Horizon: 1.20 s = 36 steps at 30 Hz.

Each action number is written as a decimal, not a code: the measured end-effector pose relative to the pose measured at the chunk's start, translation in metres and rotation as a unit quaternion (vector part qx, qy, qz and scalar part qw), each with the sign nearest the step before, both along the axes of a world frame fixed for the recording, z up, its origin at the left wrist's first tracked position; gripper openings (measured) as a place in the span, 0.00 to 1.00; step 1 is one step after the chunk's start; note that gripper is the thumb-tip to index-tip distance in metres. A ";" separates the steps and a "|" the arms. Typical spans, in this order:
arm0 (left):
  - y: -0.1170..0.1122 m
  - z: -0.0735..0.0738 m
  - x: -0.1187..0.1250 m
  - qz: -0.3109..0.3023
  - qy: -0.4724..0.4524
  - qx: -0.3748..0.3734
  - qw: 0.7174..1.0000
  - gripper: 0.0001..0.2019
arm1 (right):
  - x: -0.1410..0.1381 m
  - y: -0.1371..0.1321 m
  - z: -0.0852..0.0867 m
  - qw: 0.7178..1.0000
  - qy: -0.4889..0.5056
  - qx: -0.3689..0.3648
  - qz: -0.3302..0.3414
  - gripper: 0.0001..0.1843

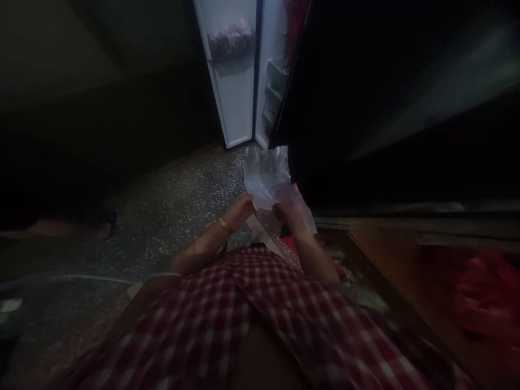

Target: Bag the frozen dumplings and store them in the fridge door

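A clear plastic bag hangs in front of me, lit by the open fridge behind it. My left hand pinches the bag's near left edge between thumb and fingers. On the other side, my right hand is at the bag's lower right part, blurred and partly covered by the thin plastic, so its fingers do not show clearly. Something pinkish shows at the bag's right side near this hand, too blurred to name. I cannot make out anything inside the bag.
An open fridge stands ahead, with a wrapped bundle high on its left panel. Speckled floor spreads to the left, where another person's foot rests. A wooden edge and a red plastic bag are at the right.
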<state>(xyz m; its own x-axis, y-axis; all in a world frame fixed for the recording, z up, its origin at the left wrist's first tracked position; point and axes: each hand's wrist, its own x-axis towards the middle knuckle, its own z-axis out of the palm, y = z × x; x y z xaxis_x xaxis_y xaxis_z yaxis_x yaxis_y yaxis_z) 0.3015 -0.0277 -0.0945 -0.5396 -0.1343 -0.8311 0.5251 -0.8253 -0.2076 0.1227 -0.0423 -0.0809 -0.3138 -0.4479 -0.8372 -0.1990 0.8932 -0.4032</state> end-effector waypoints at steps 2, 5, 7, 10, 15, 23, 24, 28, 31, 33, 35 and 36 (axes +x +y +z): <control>-0.005 -0.019 -0.001 -0.001 -0.024 -0.021 0.999 0.12 | 0.006 0.008 -0.009 0.999 -0.009 0.020 0.024 0.27; -0.005 -0.034 -0.003 -0.052 -0.072 -0.050 0.995 0.14 | 0.019 0.020 -0.009 0.998 -0.044 0.023 -0.028 0.24; 0.001 -0.033 -0.002 -0.096 -0.100 -0.065 0.988 0.15 | 0.026 0.026 -0.004 0.983 -0.103 0.023 -0.153 0.15; 0.013 -0.018 0.006 -0.141 -0.122 -0.073 0.980 0.15 | 0.034 0.029 0.010 0.964 -0.136 0.072 -0.216 0.05; 0.032 0.014 0.031 -0.204 -0.097 -0.109 0.968 0.15 | 0.041 0.041 0.045 0.991 -0.066 0.055 -0.107 0.14; 0.041 0.023 0.070 -0.361 -0.137 -0.277 0.880 0.10 | 0.063 0.093 0.077 0.998 -0.044 0.002 -0.053 0.18; 0.042 0.024 0.073 -0.365 -0.162 -0.310 0.863 0.11 | 0.065 0.101 0.078 0.998 -0.027 -0.020 -0.053 0.18; 0.057 0.037 0.068 -0.322 -0.267 -0.516 0.748 0.06 | 0.069 0.137 0.086 0.995 0.023 -0.095 -0.029 0.20; 0.072 0.046 0.042 -0.322 -0.121 -0.584 0.735 0.06 | 0.068 0.155 0.087 0.992 0.009 -0.119 -0.050 0.22; 0.079 0.045 0.020 -0.313 -0.033 -0.560 0.766 0.07 | 0.066 0.158 0.084 0.988 -0.009 -0.126 -0.084 0.23; 0.083 0.041 0.004 -0.298 0.033 -0.514 0.803 0.08 | 0.064 0.159 0.081 0.986 -0.010 -0.137 -0.094 0.25; 0.086 0.038 -0.001 -0.292 0.070 -0.493 0.816 0.09 | 0.064 0.161 0.079 0.986 -0.004 -0.147 -0.082 0.26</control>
<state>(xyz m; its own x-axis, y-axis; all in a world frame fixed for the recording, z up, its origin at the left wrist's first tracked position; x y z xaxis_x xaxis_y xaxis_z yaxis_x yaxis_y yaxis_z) 0.3008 0.0579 -0.0567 -0.8313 -0.3869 -0.3991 0.0099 -0.7281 0.6854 0.1869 0.1189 -0.0020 -0.3960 -0.6152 -0.6818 -0.0565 0.7574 -0.6506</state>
